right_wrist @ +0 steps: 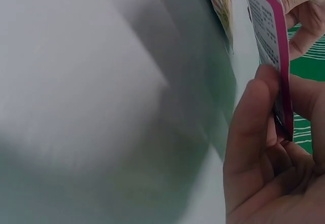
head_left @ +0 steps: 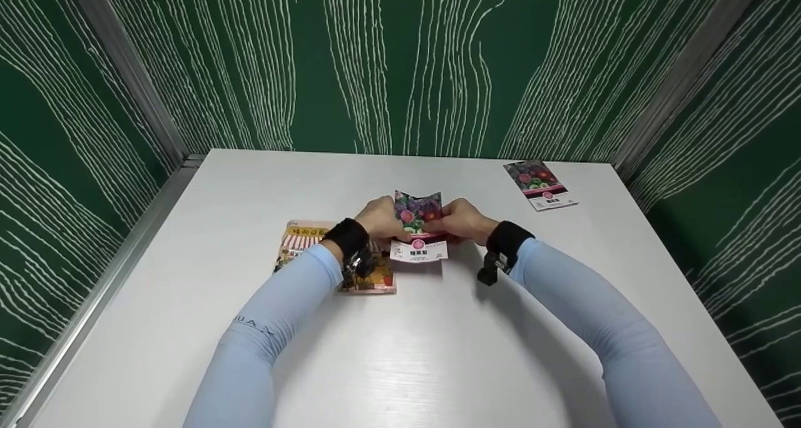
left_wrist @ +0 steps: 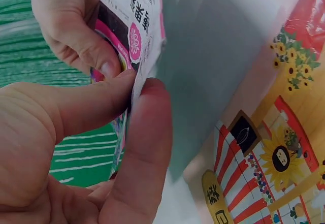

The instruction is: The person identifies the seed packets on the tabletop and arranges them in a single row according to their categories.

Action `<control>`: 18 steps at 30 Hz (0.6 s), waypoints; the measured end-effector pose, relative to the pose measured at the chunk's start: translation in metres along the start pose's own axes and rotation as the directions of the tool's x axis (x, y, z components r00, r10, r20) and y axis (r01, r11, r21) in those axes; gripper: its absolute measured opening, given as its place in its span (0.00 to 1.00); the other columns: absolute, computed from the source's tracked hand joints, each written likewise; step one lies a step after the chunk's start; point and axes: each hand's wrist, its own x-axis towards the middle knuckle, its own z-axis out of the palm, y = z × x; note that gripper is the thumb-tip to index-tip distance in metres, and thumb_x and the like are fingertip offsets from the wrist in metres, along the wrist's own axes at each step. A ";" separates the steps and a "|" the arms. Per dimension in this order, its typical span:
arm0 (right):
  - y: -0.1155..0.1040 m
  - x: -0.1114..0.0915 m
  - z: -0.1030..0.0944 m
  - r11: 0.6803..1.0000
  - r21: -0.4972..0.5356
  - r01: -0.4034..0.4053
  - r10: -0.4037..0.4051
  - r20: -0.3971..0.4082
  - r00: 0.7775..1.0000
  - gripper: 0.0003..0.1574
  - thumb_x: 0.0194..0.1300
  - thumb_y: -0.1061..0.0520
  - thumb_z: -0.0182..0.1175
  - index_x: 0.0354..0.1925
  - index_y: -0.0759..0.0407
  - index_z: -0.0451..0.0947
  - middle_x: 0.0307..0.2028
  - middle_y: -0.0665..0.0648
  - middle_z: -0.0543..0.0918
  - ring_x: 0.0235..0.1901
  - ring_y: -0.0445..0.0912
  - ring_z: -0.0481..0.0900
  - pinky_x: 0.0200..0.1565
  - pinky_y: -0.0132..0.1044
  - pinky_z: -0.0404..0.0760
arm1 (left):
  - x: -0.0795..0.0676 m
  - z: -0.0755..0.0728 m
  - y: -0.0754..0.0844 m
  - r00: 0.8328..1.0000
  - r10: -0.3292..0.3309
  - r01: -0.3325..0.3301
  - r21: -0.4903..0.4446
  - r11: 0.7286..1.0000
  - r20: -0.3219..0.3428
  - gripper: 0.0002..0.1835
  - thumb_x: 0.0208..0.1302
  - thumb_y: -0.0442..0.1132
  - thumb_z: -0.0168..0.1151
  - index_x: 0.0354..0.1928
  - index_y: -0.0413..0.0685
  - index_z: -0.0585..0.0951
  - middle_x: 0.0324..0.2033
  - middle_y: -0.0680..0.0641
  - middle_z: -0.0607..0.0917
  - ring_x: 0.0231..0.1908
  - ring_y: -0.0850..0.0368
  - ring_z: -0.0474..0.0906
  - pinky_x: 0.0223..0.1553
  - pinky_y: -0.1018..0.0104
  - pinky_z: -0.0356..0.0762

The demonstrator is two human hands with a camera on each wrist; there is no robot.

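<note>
Where green walls [head_left: 438, 71] border a white table [head_left: 375, 353], a yellow packet [head_left: 299, 243] lies leftmost; next, the left hand [head_left: 380, 218] and right hand [head_left: 465, 220] — fingers [left_wrist: 144, 132] narrowed — pinch a flower packet [head_left: 418, 220] above the table, a matching packet [head_left: 541, 184] lying rightmost.

The middle packet [head_left: 416, 212] shows purple, red, pink and green blooms above a pink stripe, a black band and a white label with a round pink emblem; its back is white, edged in magenta. At its two o'clock, a second packet [head_left: 541, 186] repeats the floral pattern. At eight o'clock, a yellow-orange packet [head_left: 369, 283] carries red-and-white stripes and yellow sunflowers. The left sleeve [head_left: 269, 328], dark-lettered, and right sleeve [head_left: 582, 303] are pale blue. At twelve o'clock, wavy whitish lines streak the green back wall [head_left: 400, 71].
</note>
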 end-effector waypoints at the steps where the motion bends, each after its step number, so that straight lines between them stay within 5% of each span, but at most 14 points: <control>1: 0.001 -0.001 0.000 1.000 -0.010 -0.002 0.002 0.003 1.000 0.14 0.67 0.48 0.80 0.33 0.54 0.86 0.24 0.43 0.83 0.23 0.37 0.80 0.25 0.31 0.80 | 0.011 0.007 -0.004 1.000 -0.005 0.006 0.015 1.000 -0.004 0.33 0.57 0.55 0.86 0.55 0.43 0.82 0.48 0.46 0.89 0.47 0.50 0.88 0.54 0.61 0.87; 5: 0.003 -0.003 0.001 0.998 -0.052 -0.019 0.021 0.027 0.999 0.14 0.67 0.48 0.80 0.33 0.54 0.87 0.25 0.43 0.84 0.24 0.38 0.80 0.26 0.31 0.82 | 0.034 0.021 -0.018 0.999 0.033 -0.033 0.025 0.999 0.001 0.18 0.59 0.54 0.79 0.34 0.51 0.82 0.29 0.52 0.84 0.30 0.52 0.88 0.35 0.61 0.85; 8: 0.005 -0.006 0.001 0.997 -0.072 -0.032 0.035 0.045 0.998 0.14 0.67 0.48 0.80 0.34 0.54 0.87 0.25 0.44 0.85 0.23 0.38 0.81 0.25 0.31 0.82 | 0.044 0.025 -0.026 0.998 0.056 -0.056 0.044 0.998 -0.011 0.16 0.60 0.55 0.75 0.36 0.52 0.84 0.27 0.54 0.82 0.28 0.55 0.84 0.33 0.63 0.80; 14: 0.008 -0.008 0.003 0.993 -0.112 -0.030 0.036 0.054 0.998 0.14 0.66 0.48 0.81 0.34 0.54 0.88 0.25 0.44 0.86 0.23 0.38 0.81 0.24 0.31 0.81 | 0.023 0.019 -0.012 0.997 0.073 -0.073 0.027 0.997 0.002 0.18 0.64 0.54 0.76 0.44 0.48 0.89 0.34 0.49 0.90 0.31 0.54 0.88 0.39 0.65 0.84; 17: 0.011 -0.008 0.006 0.991 -0.134 -0.016 0.024 0.057 0.998 0.14 0.64 0.49 0.82 0.31 0.54 0.87 0.24 0.44 0.85 0.22 0.38 0.80 0.23 0.30 0.80 | 0.011 0.017 -0.004 0.998 0.057 -0.058 0.036 0.998 0.006 0.17 0.64 0.53 0.79 0.40 0.47 0.89 0.32 0.49 0.91 0.29 0.54 0.89 0.37 0.65 0.86; 18: 0.012 -0.009 0.006 0.990 -0.142 -0.011 0.020 0.061 0.998 0.14 0.63 0.49 0.82 0.30 0.53 0.87 0.24 0.44 0.84 0.22 0.38 0.80 0.23 0.30 0.79 | 0.017 0.021 -0.008 0.998 0.060 -0.060 0.036 0.998 0.003 0.17 0.61 0.54 0.81 0.34 0.50 0.87 0.27 0.52 0.90 0.26 0.57 0.87 0.33 0.67 0.83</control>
